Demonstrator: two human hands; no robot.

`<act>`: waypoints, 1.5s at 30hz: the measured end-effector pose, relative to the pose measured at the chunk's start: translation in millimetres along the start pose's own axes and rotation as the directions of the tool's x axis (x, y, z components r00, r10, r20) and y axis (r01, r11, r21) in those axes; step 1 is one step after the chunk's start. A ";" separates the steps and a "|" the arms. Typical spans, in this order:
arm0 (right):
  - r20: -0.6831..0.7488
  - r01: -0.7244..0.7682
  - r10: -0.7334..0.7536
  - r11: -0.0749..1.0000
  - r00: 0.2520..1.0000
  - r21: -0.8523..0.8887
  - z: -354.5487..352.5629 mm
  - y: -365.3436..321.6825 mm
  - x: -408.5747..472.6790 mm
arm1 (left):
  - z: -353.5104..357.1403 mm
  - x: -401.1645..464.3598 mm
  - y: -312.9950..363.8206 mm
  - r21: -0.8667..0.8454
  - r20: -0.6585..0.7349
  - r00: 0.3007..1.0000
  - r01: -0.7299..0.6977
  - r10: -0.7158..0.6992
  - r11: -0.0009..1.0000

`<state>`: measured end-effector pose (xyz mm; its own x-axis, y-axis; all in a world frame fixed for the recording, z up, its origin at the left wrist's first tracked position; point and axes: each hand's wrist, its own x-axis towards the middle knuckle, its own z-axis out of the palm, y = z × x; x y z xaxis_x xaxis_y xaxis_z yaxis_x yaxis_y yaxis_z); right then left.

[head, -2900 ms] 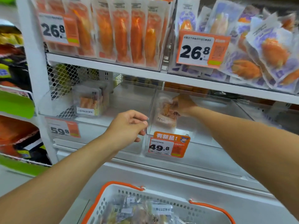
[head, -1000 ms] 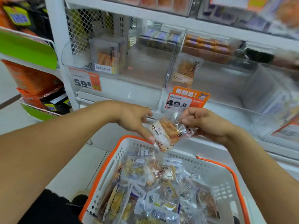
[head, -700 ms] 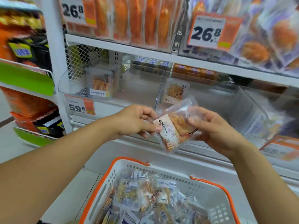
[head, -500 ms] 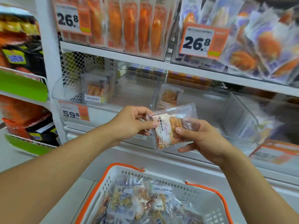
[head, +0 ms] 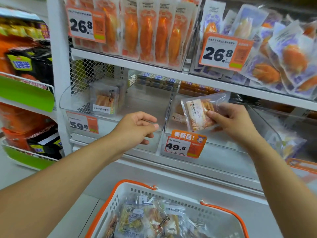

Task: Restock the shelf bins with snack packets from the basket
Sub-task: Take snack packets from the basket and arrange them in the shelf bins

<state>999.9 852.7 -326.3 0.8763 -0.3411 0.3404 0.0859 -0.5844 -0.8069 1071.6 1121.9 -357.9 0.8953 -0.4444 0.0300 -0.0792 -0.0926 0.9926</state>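
**Packet at the mouth of the 49.8 bin, ready to go in**

The right hand, right of centre in the frame, pinches a clear snack packet between thumb and curled fingers, holding it upright and slightly tilted just above the front wall of the clear bin that carries the 49.8 price tag. The left hand, centre frame, holds nothing; its fingers are loosely curled beside the divider wall between this bin and the 59.8 bin to its left.

To do this well, I would judge the packet should go over the front wall label-forward and stand against the packet already inside, which shows only in part behind the held one. Keeping it upright as it goes in should spare any fuss later.

The edges to mind are the shelf board just above the packet's top corner, the divider to its left and the front wall below. Open room lies to the right and deeper in the bin, which looks mostly bare. The basket, at the bottom of the frame, holds many more packets.
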 end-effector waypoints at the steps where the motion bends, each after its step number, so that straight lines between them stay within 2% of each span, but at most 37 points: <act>1: 0.046 -0.013 0.016 0.998 0.999 -0.069 0.1 2.6 13.6 | -0.3 0.6 0.8 0.005 0.001 1.000 0.002 -0.002 1.000; 5: 0.087 -0.156 0.177 0.965 0.980 -0.209 6.6 15.8 63.4 | 5.2 4.0 0.3 0.022 0.022 1.000 0.000 0.000 1.000; 8: 0.181 -0.127 0.227 0.887 0.957 -0.443 21.4 33.1 93.0 | 11.3 7.4 -2.3 0.042 0.048 0.999 -0.011 0.009 0.999; 11: 0.208 -0.048 0.201 0.819 0.957 -0.572 43.6 52.6 113.3 | 14.5 11.2 -4.2 0.062 0.053 0.999 -0.010 0.007 0.998; 15: 0.233 0.075 0.095 0.772 0.968 -0.631 65.2 63.0 132.4 | 14.4 15.7 -7.2 0.082 0.053 0.999 -0.005 0.000 0.997; 21: 0.046 0.035 -0.002 0.694 0.999 -0.719 71.4 66.4 142.6 | 14.7 19.3 -9.5 0.083 0.063 0.998 0.003 -0.009 0.997; 26: -0.013 -0.024 0.021 0.714 1.000 -0.700 64.8 68.9 139.6 | 16.3 20.3 -10.8 0.103 0.075 0.997 0.004 -0.011 0.995; 36: -0.087 -0.086 0.051 0.880 0.995 -0.467 55.0 73.9 144.9 | 21.2 18.7 -11.0 0.133 0.075 0.997 0.008 -0.019 0.991; 41: -0.130 -0.204 0.171 0.930 0.977 -0.307 55.0 78.4 146.6 | 22.3 18.5 -11.1 0.149 0.083 0.996 0.011 -0.024 0.989; 45: -0.184 -0.171 0.103 0.900 0.978 -0.401 42.2 61.0 132.7 | 20.5 19.4 -7.2 0.125 0.080 0.996 0.019 -0.030 0.992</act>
<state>1141.4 802.9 -350.8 0.7784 -0.5291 0.3379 -0.2620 -0.7629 -0.5911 1080.5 1095.7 -366.9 0.8591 -0.5118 -0.0090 -0.1157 -0.2114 0.9705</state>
